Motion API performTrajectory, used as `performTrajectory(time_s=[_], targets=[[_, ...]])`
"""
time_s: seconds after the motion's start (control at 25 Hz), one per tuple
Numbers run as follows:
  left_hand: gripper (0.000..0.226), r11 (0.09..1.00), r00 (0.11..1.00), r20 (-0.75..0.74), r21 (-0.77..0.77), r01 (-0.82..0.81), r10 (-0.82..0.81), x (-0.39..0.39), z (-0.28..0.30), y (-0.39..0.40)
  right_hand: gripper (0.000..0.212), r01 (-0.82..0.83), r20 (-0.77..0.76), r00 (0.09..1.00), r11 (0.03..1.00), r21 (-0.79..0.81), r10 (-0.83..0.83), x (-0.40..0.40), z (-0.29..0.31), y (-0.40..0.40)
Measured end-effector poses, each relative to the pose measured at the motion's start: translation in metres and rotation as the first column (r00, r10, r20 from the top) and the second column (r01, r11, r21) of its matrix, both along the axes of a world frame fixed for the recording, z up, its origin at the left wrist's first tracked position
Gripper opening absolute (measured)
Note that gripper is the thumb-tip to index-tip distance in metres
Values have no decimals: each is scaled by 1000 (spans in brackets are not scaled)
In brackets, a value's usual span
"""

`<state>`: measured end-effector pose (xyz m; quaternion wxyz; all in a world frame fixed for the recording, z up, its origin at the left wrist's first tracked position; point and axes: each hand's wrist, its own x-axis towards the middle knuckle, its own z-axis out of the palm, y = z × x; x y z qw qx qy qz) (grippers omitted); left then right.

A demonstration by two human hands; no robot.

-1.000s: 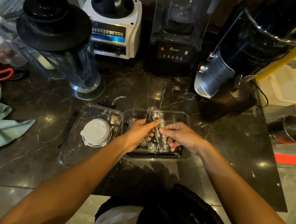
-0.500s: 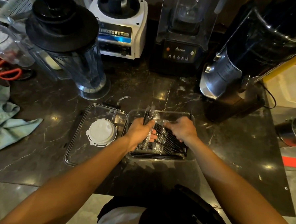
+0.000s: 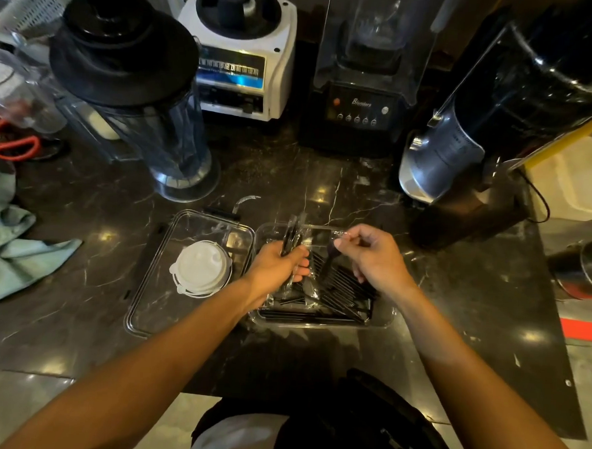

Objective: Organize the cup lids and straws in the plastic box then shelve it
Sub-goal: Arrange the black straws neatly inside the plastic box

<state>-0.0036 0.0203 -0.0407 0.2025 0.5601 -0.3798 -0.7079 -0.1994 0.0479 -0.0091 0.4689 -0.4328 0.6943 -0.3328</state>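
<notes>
A clear plastic box (image 3: 384, 320) sits on the dark marble counter in front of me, with several black straws (image 3: 347, 290) in clear wrappers lying in it. My left hand (image 3: 278, 268) grips a bunch of wrapped straws (image 3: 292, 236) that stands upright over the box's left side. My right hand (image 3: 371, 257) is raised over the box and pinches the top of one wrapped straw (image 3: 328, 260), which slants down into the pile. To the left lies the box's clear lid (image 3: 157, 299), with a stack of white cup lids (image 3: 201, 269) on it.
A blender jar (image 3: 149, 113) stands behind the lid, and two blender bases (image 3: 245, 60) and a dark machine (image 3: 462, 157) line the back. A green cloth (image 3: 8, 247) and red-handled scissors (image 3: 14, 144) lie at the left. A steel cup (image 3: 590, 270) is at the right edge.
My right hand has lifted out of the box, drawing one wrapped straw up by its end. My left hand keeps hold of the upright bunch.
</notes>
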Motion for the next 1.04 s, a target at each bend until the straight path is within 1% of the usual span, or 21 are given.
performTrajectory(time_s=[0.08, 0.12, 0.2, 0.28, 0.36, 0.44, 0.48, 0.52, 0.6, 0.64, 0.72, 0.76, 0.8, 0.84, 0.88, 0.92, 0.96, 1.0, 1.04], targets=[[26, 1000, 1000, -14, -10, -2, 2, -1, 4, 0, 14, -50, -69, 996, 998, -44, 47, -2, 15, 1], [27, 1000, 1000, -16, -14, 1, -1, -1, 6, 1, 14, -45, -64, 997, 997, -61, 41, -3, 21, 0], [30, 1000, 999, -48, -10, 12, -12, -3, 9, 2, 15, -3, 36, 999, 997, -72, 6, -1, 28, -3], [30, 1000, 997, -77, 9, 9, -8, -4, 14, 4, 15, 19, 144, 990, 999, -34, -14, 3, 31, -8], [28, 1000, 998, -65, 6, 7, -7, -3, 23, 8, 13, 18, 158, 987, 1000, 8, -19, 6, 31, -12], [25, 999, 999, -27, -10, 35, -35, 1, 26, 9, 10, 2, 154, 988, 999, 41, -8, 9, 30, -15], [27, 999, 998, -34, -1, 53, -53, 4, 26, 9, 11, -17, 165, 986, 998, 59, 7, 10, 28, -17], [32, 997, 994, -83, 25, 76, -74, 7, 26, 10, 13, -41, 178, 984, 996, 75, 27, 13, 25, -18], [49, 993, 989, -135, 91, 71, -58, 9, 26, 12, 13, -81, 187, 980, 991, 104, 61, 18, 16, -18], [47, 994, 990, -127, 86, 64, -53, 10, 28, 13, 13, -86, 194, 979, 990, 116, 62, 20, 12, -17], [27, 998, 993, -118, 47, 35, -30, 12, 28, 16, 16, -57, 257, 966, 990, 127, 23, 23, 3, -14], [24, 999, 992, -122, 40, 15, -10, 14, 26, 17, 19, -40, 287, 958, 990, 137, -1, 23, -2, -13], [26, 999, 992, -128, 39, -6, 11, 17, 24, 18, 21, -36, 280, 960, 987, 159, -10, 22, -7, -11], [27, 999, 989, -144, 42, -32, 38, 21, 25, 20, 21, -57, 213, 977, 980, 193, 14, 22, -12, -9], [25, 998, 986, -154, 39, -58, 64, 25, 24, 20, 19, -104, 78, 993, 966, 235, 88, 23, -18, -7], [21, 997, 982, -173, 34, -75, 80, 28, 27, 22, 21, -168, -92, 975, 944, 284, 201, 24, -24, -6], [17, 996, 981, -173, 16, -88, 90, 34, 27, 22, 26, -230, -241, 917, 915, 331, 318, 26, -31, -4], [16, 994, 977, -184, 7, -106, 106, 38, 29, 22, 33, -266, -344, 852, 892, 365, 395, 29, -37, -2], [17, 992, 974, -190, -5, -126, 123, 42, 30, 23, 38, -279, -403, 806, 879, 386, 433, 32, -42, -1]])
